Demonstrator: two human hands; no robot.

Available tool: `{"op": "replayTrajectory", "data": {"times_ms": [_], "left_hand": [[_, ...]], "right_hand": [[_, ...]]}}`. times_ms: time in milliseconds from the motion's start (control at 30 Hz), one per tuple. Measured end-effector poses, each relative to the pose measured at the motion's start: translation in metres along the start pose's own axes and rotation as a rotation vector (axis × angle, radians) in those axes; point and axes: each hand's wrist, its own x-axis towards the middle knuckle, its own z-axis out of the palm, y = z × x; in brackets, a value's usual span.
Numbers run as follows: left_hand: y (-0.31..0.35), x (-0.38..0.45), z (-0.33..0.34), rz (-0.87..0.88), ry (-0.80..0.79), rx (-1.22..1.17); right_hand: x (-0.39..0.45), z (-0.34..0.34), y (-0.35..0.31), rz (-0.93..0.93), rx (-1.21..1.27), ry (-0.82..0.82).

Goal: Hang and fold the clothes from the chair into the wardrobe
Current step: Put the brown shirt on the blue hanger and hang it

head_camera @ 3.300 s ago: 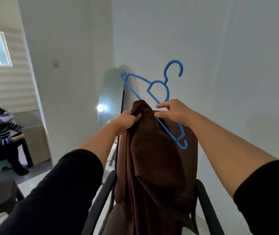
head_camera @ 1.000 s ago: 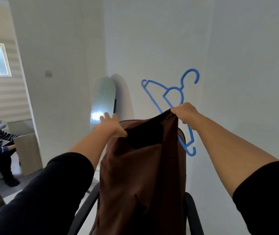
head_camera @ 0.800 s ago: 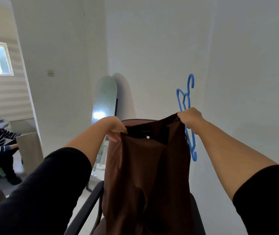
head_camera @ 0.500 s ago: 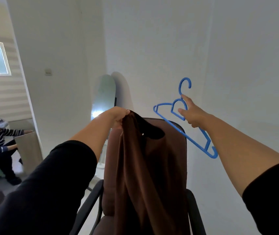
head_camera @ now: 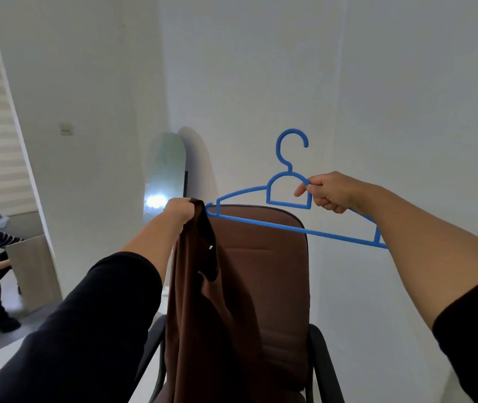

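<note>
Garment (head_camera: 203, 301), brown, is hanging bunched from the left hand (head_camera: 180, 210) in front of the chair (head_camera: 269, 271) backrest; hanger-loading step is looking underway. Blue hanger (head_camera: 288, 196) tip is sitting just beside the collar, so next move is threading it inside. Right hand (head_camera: 326, 191) is pinching the hanger's neck loop, both arms extending forward.

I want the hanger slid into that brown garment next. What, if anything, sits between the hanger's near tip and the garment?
Nothing visible. The blue hanger, held in the right hand, has its tip right beside the brown garment bunched in the left hand. The chair stands behind both.
</note>
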Motion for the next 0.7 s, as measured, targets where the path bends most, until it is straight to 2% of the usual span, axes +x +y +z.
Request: {"op": "replayTrajectory", "data": {"times_ms": [200, 367, 467, 600, 700], "left_hand": [[0.002, -0.005, -0.002, 0.052, 0.055, 0.104], [0.018, -0.025, 0.007, 0.263, -0.013, 0.262], [0.033, -0.037, 0.012, 0.373, -0.064, 0.275], [0.058, -0.048, 0.017, 0.499, -0.132, 0.22], [0.082, -0.059, 0.024, 0.604, -0.122, 0.146]], "right_hand": [[-0.003, -0.003, -0.003, -0.011, -0.028, -0.06], [0.001, 0.016, -0.006, -0.059, -0.022, -0.041], [0.004, 0.031, -0.008, -0.084, -0.022, -0.042], [0.008, 0.045, -0.009, -0.107, 0.106, -0.001], [0.011, 0.054, -0.015, -0.129, 0.285, 0.003]]}}
